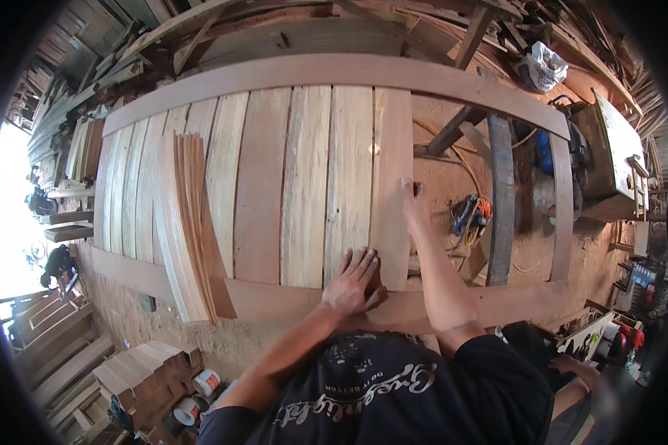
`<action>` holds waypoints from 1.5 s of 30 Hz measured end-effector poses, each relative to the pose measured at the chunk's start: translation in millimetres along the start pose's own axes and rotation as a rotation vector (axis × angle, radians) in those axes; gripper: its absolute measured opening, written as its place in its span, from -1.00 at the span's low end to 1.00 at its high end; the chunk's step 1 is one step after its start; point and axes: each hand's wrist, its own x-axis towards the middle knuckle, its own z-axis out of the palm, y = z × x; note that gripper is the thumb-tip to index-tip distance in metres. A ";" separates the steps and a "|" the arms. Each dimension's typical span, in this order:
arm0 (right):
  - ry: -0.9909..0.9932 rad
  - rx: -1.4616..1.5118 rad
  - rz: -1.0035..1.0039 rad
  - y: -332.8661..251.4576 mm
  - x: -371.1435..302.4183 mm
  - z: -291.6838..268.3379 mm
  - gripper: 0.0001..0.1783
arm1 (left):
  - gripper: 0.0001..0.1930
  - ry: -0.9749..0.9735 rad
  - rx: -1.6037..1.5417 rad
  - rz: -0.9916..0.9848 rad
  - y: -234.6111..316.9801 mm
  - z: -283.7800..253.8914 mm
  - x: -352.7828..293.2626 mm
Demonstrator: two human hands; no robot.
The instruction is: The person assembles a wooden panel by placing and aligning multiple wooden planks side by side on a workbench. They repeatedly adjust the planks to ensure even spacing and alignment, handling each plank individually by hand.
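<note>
While left hand [355,288] touches planks [349,178], white buckets [206,382], contents unclear

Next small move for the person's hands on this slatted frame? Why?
Probably nudge the rightmost board left toward the pale board beside it. The right hand is at its right edge, a thin dark seam shows between the two boards, and the left hand lies near their lower ends. Whether the right hand holds anything is unclear.

The left fingers [362,259] partly hide a pale plank's [350,178] lower end.
</note>
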 end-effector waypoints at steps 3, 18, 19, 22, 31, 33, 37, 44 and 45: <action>-0.090 -0.073 0.024 -20.8 -6.1 -6.9 -0.31 | -0.11 0.012 -0.010 -0.010 -0.2 1.4 -4.3; -0.316 0.011 0.203 -19.8 -23.1 -32.6 -0.23 | -0.29 0.050 0.025 0.041 -6.2 8.3 -3.5; -0.396 0.053 0.215 -3.3 -29.6 -43.6 -0.23 | -0.30 0.053 0.024 0.041 -5.7 8.5 -2.1; -0.664 -0.055 0.298 7.5 -68.3 -81.6 -0.24 | -0.33 0.078 0.042 0.025 -4.3 9.9 -4.4; -1.012 -0.108 0.161 62.1 -105.0 -116.9 -0.23 | -0.35 0.107 0.059 0.040 -5.5 12.6 -2.8; -1.018 -0.055 0.161 58.0 -106.0 -115.2 -0.29 | -0.36 0.106 0.072 0.039 -6.4 12.5 -2.1; -1.051 -0.042 0.106 58.6 -103.9 -113.8 -0.31 | -0.36 0.103 0.062 0.041 -7.1 12.6 -2.2; -1.060 0.001 0.161 77.1 -98.7 -113.1 -0.31 | -0.36 0.103 0.074 0.060 -7.4 14.6 -2.0; -1.060 0.016 0.174 81.1 -97.6 -112.8 -0.30 | -0.36 0.103 0.057 0.057 -6.9 14.8 -1.8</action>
